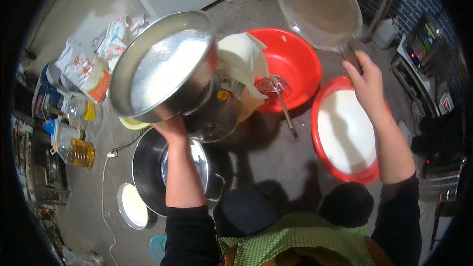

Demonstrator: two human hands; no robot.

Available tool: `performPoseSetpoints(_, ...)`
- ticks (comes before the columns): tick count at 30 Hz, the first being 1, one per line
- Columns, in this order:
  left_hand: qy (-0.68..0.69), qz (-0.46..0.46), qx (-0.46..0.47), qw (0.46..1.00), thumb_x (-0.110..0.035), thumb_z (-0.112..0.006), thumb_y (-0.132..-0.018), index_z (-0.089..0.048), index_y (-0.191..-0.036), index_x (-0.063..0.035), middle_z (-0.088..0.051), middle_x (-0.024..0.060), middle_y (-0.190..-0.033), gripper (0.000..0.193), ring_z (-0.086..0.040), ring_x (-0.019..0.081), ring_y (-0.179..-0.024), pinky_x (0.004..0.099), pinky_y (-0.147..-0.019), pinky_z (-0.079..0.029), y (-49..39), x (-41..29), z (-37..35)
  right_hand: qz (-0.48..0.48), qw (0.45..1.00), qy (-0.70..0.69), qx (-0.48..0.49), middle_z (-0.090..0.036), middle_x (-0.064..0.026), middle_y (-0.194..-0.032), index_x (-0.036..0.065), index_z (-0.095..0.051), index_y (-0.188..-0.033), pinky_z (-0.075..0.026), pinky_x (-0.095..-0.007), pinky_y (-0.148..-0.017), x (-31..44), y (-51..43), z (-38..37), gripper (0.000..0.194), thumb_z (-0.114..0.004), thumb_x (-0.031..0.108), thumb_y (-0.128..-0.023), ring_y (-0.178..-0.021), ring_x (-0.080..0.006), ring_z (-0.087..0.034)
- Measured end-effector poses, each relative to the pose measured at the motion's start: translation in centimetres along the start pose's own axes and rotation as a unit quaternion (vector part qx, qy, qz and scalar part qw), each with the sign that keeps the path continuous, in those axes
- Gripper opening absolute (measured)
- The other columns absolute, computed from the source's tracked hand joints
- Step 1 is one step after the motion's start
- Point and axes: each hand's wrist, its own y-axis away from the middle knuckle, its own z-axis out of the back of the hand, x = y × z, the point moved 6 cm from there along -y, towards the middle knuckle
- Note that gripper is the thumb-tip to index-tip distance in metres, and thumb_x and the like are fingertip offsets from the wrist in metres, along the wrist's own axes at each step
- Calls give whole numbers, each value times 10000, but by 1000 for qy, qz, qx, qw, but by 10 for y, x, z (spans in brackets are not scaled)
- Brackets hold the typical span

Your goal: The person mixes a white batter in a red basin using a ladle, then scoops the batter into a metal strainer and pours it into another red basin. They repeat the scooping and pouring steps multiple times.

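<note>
My left hand [170,125] grips the near rim of a wide steel basin [123,74], tilted, with white liquid in it. The basin is raised over a dark metal machine [218,112] with a yellow sticker. My right hand [366,81] holds the short handle of a round, see-through sieve [319,11], blurred at its rim. Below that hand stands a red basin [321,151] of white liquid. An off-white cloth [240,53] hangs beside the machine, partly over another red basin [303,62]. A wire skimmer [283,107] leans in that basin, its handle over the rim.
A large steel pot [147,177] stands at my left, near a bowl of white liquid [133,207]. Oil bottles [81,153] and a printed sack [83,70] sit farther left. A white cable [102,192] crosses the floor. A metal stand leg [382,5] rises at right.
</note>
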Motion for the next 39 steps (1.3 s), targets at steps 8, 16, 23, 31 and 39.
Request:
performPoseSetpoints(8, -59, 48, 72, 994, -132, -582, -870, -282, -1363, 115, -413, 300, -1377, 628, -452, 445, -1230, 445, -1032, -373, -3, 90, -4, -385, 850, 330, 142, -655, -229, -872, 16, -577, -952, -491, -491, -711, -221, 238, 76, 211, -601, 214, -882, -835, -411, -640)
performPoseSetpoints(16, 223, 160, 67, 959, -3, -578, -823, -386, -1305, 84, -503, 182, -1292, 526, -528, 295, -1113, 413, -972, -435, -10, 105, -10, -489, 720, 440, 221, -670, -235, -941, 24, -590, -1023, -507, -512, -789, -308, 359, 116, 347, -426, 320, -943, -900, -402, -658)
performPoseSetpoints(23, 243, 145, 73, 956, -1, -589, -833, -389, -1316, 23, -494, 167, -1301, 523, -514, 285, -1117, 398, -982, -403, -8, 88, -9, -461, 830, 249, 190, -673, -235, -840, -32, -609, -968, -524, -469, -672, -313, 386, 33, 357, -580, 314, -887, -734, -361, -673)
performPoseSetpoints(31, -108, -28, 64, 992, -3, -484, -855, -301, -1390, 67, -453, 327, -1326, 570, -453, 439, -1229, 443, -1015, -362, -1, 44, -1, -653, 663, -365, -6, -390, -3, -477, 125, -434, -652, -293, -281, -347, -261, 380, 8, 404, -515, 352, -976, -367, -139, -357)
performPoseSetpoints(39, -26, 8, -6, 1000, -300, -419, -975, -546, -1180, 32, -612, 255, -1138, 410, -565, 420, -1071, 447, -899, -430, -5, -8, 5, -584, 763, -278, 24, -461, 10, -540, 114, -483, -749, -330, -259, -355, -176, 255, 49, 309, -572, 330, -950, -395, -96, -399)
